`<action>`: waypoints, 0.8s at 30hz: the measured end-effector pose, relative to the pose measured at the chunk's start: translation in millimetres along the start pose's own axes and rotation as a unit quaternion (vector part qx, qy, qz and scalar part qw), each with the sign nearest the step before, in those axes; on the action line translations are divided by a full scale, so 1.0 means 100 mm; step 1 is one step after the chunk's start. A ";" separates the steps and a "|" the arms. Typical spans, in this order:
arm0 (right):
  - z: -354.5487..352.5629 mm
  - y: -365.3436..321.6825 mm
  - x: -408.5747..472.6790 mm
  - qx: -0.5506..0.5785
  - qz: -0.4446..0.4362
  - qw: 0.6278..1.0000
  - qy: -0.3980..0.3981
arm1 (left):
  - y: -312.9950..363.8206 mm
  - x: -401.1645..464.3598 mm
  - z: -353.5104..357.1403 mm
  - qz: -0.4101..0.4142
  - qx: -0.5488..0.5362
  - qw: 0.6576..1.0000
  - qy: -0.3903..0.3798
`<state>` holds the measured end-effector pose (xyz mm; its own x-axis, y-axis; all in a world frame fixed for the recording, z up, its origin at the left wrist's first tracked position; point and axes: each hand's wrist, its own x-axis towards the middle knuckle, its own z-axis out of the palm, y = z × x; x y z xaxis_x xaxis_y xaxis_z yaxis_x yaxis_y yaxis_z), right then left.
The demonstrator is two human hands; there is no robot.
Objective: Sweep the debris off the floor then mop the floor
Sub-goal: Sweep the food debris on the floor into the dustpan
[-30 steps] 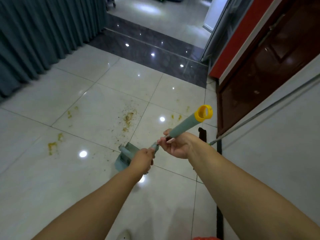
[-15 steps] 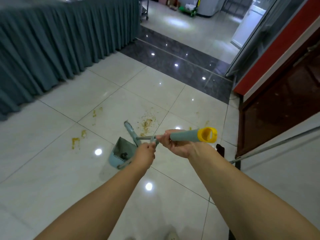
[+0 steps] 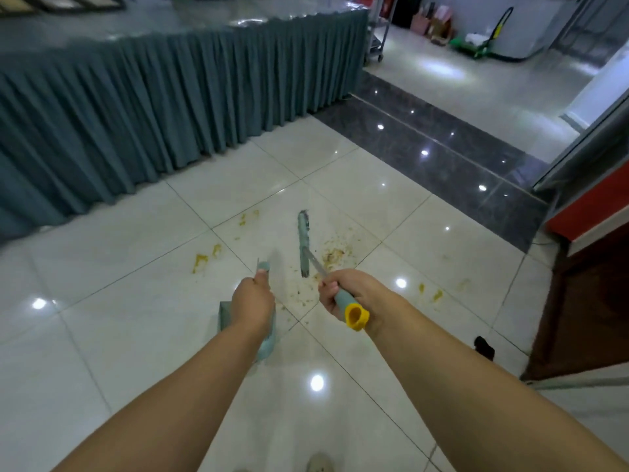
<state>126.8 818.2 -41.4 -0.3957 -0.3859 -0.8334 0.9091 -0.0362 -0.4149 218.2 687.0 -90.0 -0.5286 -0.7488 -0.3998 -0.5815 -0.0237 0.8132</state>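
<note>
Closest in, the left hand [image 3: 253, 303] has its fingers curled round the dustpan handle [image 3: 263, 266], with the dustpan [image 3: 267, 347] hanging just below the knuckles. The right hand [image 3: 343, 294] is wrapped tight on the broom handle [image 3: 354, 315]; the broom head [image 3: 303, 241] sits on the floor [image 3: 119, 318] out past the fingertips, right beside the crumb debris [image 3: 332, 255].

Risk imo: the yellow blobs [image 3: 200, 262] look wet, so the bristles could smear them instead of collecting, and a raised pan lets crumbs slip under.

Half a second back both hands were together on the broom and pan; now they've split apart and the broom has swung further out.
</note>
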 end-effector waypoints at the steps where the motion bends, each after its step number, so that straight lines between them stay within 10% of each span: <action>1: -0.06 -0.03 0.03 -0.001 0.011 1.000 -0.006 | -0.03 -0.01 0.00 -0.001 -0.001 1.000 0.023; 24: 0.50 1.27 0.87 -0.231 0.319 0.914 -0.099 | -1.37 -0.50 -1.58 -0.162 -0.149 0.887 0.406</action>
<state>214.1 734.5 -148.2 0.2678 -0.3542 -0.8960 0.7772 0.6290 -0.0163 422.2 623.3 -115.0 0.3265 -0.8979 -0.2953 -0.3689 -0.4087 0.8348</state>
